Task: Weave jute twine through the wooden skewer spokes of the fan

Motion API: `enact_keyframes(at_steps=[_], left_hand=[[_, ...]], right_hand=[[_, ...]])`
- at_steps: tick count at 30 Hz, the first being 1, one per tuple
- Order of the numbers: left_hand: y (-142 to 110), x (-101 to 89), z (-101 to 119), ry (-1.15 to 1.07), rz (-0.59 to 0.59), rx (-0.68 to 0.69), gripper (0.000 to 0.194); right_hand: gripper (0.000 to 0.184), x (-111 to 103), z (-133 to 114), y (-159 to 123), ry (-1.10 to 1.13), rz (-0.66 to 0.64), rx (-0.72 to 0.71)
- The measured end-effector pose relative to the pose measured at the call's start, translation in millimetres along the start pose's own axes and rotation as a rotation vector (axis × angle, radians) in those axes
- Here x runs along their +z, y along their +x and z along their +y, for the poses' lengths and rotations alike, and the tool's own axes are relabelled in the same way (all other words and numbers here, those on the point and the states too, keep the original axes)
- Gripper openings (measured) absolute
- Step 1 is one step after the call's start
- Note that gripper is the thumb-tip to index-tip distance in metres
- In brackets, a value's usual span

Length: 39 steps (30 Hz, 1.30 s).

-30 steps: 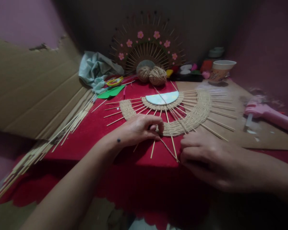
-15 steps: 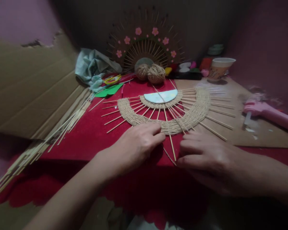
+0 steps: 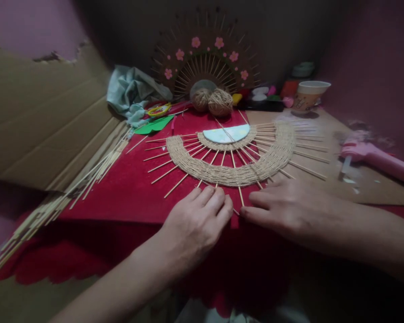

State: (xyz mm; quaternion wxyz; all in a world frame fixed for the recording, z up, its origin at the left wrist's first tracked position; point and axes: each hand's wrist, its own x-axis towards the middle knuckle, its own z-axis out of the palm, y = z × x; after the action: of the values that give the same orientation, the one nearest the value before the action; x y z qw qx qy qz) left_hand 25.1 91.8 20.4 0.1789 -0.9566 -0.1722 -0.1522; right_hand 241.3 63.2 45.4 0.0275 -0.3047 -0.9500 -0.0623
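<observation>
A half-round woven fan (image 3: 218, 174) lies on the red cloth, thin bamboo sticks fanning out through its twine bands. A pale blue half-disc (image 3: 226, 134) sits at its centre. Just below the lower rim, my left hand (image 3: 202, 220) is closed, fingertips over the stick ends. Opposite it, my right hand (image 3: 289, 206) is closed with its thumb by the tip of a middle stick (image 3: 241, 196). A short length of twine (image 3: 235, 211) spans the gap between both hands; their fingers partly hide it. Another strand crosses the fan from the twine balls (image 3: 220, 102).
Loose bamboo sticks (image 3: 59, 206) lie along the left edge beside cardboard (image 3: 47, 125). Yellow-handled scissors (image 3: 159, 110), green paper (image 3: 154, 125) and a cloth (image 3: 131, 89) lie behind. A flowered fan (image 3: 207, 49) stands at the back. To the right are a paper cup (image 3: 308, 96) and a pink-handled tool (image 3: 380, 157).
My left hand has shifted down and its fingers now point at the stick ends. My right hand has moved up and left, nearer the fan's rim. Less twine shows between them.
</observation>
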Motion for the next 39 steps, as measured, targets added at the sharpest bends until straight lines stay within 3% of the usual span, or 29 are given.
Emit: enact_keyframes(at_steps=[8, 13, 17, 24, 30, 39], left_hand=[[-13, -1.9, -1, -0.046, 0.020, 0.010, 0.034], [-20, -5.0, -4, -0.044, -0.051, 0.043, 0.040], [-22, -8.1, -5, -0.055, -0.107, 0.035, 0.042], [-24, -6.6, -5, -0.050, -0.110, 0.056, 0.045], [-26, -5.2, -6, -0.063, -0.098, 0.056, 0.048], [-23, -6.6, -7, -0.075, -0.125, 0.065, 0.048]], right_hand=[[0.015, -12, -1, 10, -0.277, -0.084, -0.264], [0.019, -13, 4, 9, -0.329, -0.119, -0.301], [0.021, -8, 5, 7, -0.315, -0.105, -0.182], [0.018, -6, 3, 5, -0.024, -0.140, 0.034], [0.023, -8, -3, 8, -0.159, -0.187, 0.087], [0.017, -10, -17, 21, -0.249, -0.191, 0.345]])
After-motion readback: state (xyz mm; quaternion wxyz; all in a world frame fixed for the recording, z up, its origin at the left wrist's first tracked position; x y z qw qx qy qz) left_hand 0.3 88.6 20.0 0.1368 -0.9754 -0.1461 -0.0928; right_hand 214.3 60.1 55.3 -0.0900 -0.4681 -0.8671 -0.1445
